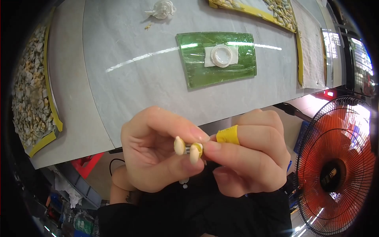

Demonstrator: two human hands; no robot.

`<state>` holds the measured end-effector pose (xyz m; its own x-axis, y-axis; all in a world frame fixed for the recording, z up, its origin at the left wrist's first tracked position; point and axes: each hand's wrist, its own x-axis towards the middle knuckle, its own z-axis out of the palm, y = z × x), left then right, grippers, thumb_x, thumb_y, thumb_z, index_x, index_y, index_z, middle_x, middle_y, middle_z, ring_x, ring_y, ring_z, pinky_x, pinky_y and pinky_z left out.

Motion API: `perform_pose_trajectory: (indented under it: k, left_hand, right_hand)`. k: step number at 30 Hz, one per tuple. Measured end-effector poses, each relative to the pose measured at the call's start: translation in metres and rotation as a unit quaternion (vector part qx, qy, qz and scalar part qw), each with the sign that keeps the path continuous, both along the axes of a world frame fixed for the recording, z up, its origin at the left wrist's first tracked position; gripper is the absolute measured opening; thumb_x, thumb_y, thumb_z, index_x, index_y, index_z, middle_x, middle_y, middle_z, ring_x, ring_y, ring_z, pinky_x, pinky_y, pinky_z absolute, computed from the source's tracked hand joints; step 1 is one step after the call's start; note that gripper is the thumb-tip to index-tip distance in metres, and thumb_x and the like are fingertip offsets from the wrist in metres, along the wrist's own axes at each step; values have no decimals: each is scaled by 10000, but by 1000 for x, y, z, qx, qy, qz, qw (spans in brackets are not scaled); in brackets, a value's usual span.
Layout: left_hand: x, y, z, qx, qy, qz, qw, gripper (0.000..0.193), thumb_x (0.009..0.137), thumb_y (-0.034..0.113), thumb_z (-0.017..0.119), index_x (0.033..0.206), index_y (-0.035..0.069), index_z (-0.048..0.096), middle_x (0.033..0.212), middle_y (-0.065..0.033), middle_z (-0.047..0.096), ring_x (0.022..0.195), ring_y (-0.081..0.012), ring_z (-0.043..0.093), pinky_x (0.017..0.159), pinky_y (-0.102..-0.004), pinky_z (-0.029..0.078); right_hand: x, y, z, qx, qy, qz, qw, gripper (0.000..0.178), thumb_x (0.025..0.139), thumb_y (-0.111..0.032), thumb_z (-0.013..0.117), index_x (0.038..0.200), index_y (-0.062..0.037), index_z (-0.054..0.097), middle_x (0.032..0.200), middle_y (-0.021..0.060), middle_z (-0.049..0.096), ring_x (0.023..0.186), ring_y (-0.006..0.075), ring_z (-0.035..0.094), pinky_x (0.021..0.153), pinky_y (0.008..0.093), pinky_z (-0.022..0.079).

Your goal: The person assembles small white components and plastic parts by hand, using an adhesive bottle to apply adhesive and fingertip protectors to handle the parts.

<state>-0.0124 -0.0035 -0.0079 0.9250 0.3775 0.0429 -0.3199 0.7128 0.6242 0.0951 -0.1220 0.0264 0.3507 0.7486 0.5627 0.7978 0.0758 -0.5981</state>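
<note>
My left hand (156, 152) pinches small cream bud-shaped pieces (179, 145) between thumb and index finger, close in front of my body. Thin pale stems seem to run between the pieces, and a yellow-green band shows near the fingertips. My right hand (254, 152) is closed, with yellow tape (228, 135) round one finger. Its thumb and a fingertip meet the left fingertips at the inner end of the pieces, where the grip is partly hidden. Beyond the hands, a small white round dish (221, 55) rests on a white pad on a green glassy slab (195, 75).
A yellow-edged tray (50, 79) of many small pale pieces lies at left; another (260, 15) is at the far right. Crumpled white tissue (163, 8) lies on the grey table (130, 87). A white-lined tray (312, 55) and an orange fan (335, 170) stand at right.
</note>
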Motion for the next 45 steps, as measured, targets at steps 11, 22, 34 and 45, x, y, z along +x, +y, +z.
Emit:
perform_pose_trajectory:
  k: [11, 22, 34, 45]
  left_hand:
    - [2, 2, 0, -58, 2, -37, 998, 231, 765, -36, 613, 964, -39, 496, 902, -147, 604, 801, -113, 586, 695, -209, 464]
    - [1, 2, 0, -3, -17, -19, 1000, 382, 665, 46, 744, 951, -43, 507, 874, -157, 619, 775, -144, 617, 685, -250, 512]
    - [-2, 1, 1, 17, -5, -11, 1000, 384, 655, 52, 753, 936, -40, 507, 910, -170, 616, 791, -142, 614, 700, -245, 504]
    - [-1, 3, 3, -12, -22, -25, 999, 371, 676, 60, 739, 944, -49, 505, 915, -180, 613, 782, -142, 614, 695, -239, 500]
  right_hand:
    - [-3, 2, -4, 27, -32, -33, 999, 183, 692, -161, 614, 818, -29, 626, 700, 65, 533, 563, 159, 461, 450, 234, 340]
    - [-4, 0, -1, 10, -15, -19, 1000, 164, 712, -158, 601, 825, -42, 625, 695, 48, 506, 567, 154, 448, 446, 235, 330]
    - [-6, -5, 4, -21, -40, -20, 999, 164, 697, -143, 615, 837, -60, 632, 723, 48, 517, 601, 170, 455, 467, 248, 345]
    - [-7, -3, 7, -25, -2, -14, 1000, 164, 712, -149, 603, 845, -58, 632, 725, 49, 518, 596, 169, 462, 468, 255, 351]
